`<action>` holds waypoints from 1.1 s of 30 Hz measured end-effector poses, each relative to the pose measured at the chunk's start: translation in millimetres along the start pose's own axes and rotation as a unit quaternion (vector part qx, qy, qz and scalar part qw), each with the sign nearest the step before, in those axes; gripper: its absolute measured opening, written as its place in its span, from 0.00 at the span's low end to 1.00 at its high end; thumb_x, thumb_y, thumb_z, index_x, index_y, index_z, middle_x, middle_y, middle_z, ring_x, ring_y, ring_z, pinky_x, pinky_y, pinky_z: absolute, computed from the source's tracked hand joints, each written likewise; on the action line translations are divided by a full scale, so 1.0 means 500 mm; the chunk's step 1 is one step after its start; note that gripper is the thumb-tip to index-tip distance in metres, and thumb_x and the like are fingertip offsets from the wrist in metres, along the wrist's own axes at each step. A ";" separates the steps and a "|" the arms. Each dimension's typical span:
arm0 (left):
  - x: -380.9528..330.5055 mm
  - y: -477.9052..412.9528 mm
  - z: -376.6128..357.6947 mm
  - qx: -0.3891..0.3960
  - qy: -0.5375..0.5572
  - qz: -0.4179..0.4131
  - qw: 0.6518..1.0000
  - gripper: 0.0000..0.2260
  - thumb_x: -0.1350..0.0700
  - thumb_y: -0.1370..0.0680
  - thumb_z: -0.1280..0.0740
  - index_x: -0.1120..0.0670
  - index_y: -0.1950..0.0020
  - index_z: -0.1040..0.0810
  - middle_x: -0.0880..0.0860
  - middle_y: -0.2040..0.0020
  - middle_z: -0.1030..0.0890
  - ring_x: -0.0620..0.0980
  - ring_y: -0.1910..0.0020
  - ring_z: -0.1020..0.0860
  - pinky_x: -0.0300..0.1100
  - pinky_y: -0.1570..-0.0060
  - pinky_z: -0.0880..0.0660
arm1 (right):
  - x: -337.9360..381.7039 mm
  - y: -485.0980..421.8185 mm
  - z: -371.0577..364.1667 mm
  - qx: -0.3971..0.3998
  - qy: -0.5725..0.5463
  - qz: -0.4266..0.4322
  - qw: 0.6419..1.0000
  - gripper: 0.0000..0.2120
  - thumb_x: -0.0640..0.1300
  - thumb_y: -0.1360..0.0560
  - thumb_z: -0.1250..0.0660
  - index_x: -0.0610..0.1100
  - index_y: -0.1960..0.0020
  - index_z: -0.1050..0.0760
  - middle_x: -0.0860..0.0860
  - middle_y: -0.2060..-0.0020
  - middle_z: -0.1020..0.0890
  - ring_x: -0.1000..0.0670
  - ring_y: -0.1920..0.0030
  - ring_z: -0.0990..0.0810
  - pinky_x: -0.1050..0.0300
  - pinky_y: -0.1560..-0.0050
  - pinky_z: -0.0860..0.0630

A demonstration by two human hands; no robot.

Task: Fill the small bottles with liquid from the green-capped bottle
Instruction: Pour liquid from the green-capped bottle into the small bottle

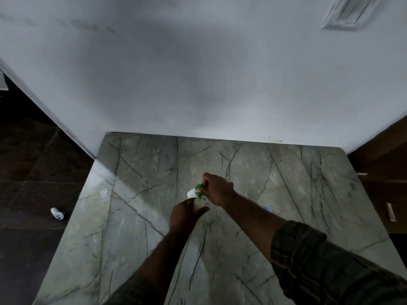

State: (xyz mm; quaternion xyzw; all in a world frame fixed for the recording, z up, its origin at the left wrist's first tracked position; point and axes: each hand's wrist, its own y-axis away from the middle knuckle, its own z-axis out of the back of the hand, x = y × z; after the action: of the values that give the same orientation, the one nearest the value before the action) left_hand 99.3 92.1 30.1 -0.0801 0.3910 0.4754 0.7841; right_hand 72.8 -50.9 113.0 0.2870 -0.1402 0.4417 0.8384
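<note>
My right hand (217,189) grips the green-capped bottle (195,192), whose green cap shows just left of my fingers with a white part below it. It is tipped over a small pale bottle (199,203) that my left hand (185,214) holds upright above the marble counter (154,216). The two bottles meet between my hands; most of both is hidden by my fingers. A faint clear bottle (104,193) lies near the counter's left side, and a small blue thing (268,209) sits right of my right forearm.
A white wall rises straight behind the counter. Dark floor tiles lie to the left, with a small white object (57,213) on them. Brown wooden furniture stands at the right edge.
</note>
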 end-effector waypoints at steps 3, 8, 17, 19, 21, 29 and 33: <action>-0.011 0.001 0.007 -0.028 0.014 -0.002 1.000 0.17 0.37 0.29 0.29 0.48 0.50 0.19 0.44 0.67 0.22 0.39 0.69 0.25 0.33 0.69 0.32 | 0.010 -0.006 0.017 -0.003 -0.002 0.006 1.000 0.08 0.52 0.25 0.31 0.49 0.54 0.28 0.51 0.54 0.19 0.47 0.51 0.22 0.45 0.42 0.33; -0.015 -0.002 0.011 -0.015 -0.005 -0.006 1.000 0.17 0.38 0.29 0.29 0.49 0.50 0.19 0.44 0.67 0.23 0.41 0.69 0.25 0.34 0.70 0.34 | 0.003 -0.004 0.006 0.005 -0.026 -0.002 1.000 0.09 0.53 0.25 0.32 0.49 0.53 0.28 0.52 0.56 0.20 0.48 0.51 0.21 0.44 0.42 0.27; -0.020 -0.007 0.016 -0.011 -0.010 0.002 1.000 0.19 0.37 0.29 0.29 0.51 0.48 0.18 0.45 0.62 0.21 0.43 0.65 0.23 0.35 0.67 0.31 | 0.007 -0.009 0.009 0.006 -0.029 -0.007 1.000 0.10 0.52 0.25 0.32 0.50 0.56 0.31 0.53 0.58 0.22 0.49 0.54 0.23 0.47 0.47 0.27; -0.019 -0.002 0.014 -0.006 -0.005 0.006 1.000 0.20 0.37 0.29 0.30 0.50 0.47 0.18 0.46 0.60 0.18 0.44 0.63 0.21 0.37 0.63 0.27 | 0.005 -0.005 0.006 0.009 -0.029 -0.010 0.999 0.10 0.53 0.25 0.32 0.50 0.56 0.31 0.52 0.57 0.22 0.49 0.54 0.24 0.46 0.46 0.27; -0.021 -0.001 0.014 -0.015 0.001 0.009 1.000 0.20 0.37 0.29 0.30 0.50 0.46 0.18 0.46 0.60 0.18 0.44 0.62 0.20 0.36 0.63 0.27 | 0.009 -0.007 0.015 0.016 -0.025 -0.009 1.000 0.09 0.52 0.25 0.32 0.50 0.56 0.31 0.50 0.54 0.20 0.47 0.50 0.22 0.45 0.44 0.26; -0.019 -0.002 0.013 -0.009 -0.001 0.013 1.000 0.20 0.38 0.29 0.29 0.49 0.45 0.18 0.47 0.57 0.17 0.45 0.60 0.19 0.41 0.57 0.21 | 0.004 -0.007 0.005 0.008 -0.030 -0.017 0.999 0.11 0.54 0.25 0.32 0.50 0.57 0.31 0.53 0.59 0.23 0.49 0.55 0.24 0.47 0.47 0.27; -0.025 -0.004 0.015 -0.032 0.013 0.010 0.999 0.19 0.38 0.29 0.29 0.50 0.47 0.18 0.46 0.60 0.18 0.44 0.63 0.21 0.38 0.63 0.24 | 0.011 -0.013 0.016 0.003 -0.022 -0.016 1.000 0.09 0.52 0.25 0.32 0.50 0.56 0.31 0.51 0.56 0.21 0.47 0.52 0.22 0.46 0.46 0.27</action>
State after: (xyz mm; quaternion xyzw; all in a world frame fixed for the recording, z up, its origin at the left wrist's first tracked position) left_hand 101.9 86.2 43.6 -0.1074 0.3865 0.4940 0.7714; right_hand 81.4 -55.4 119.8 0.3011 -0.1523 0.4225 0.8412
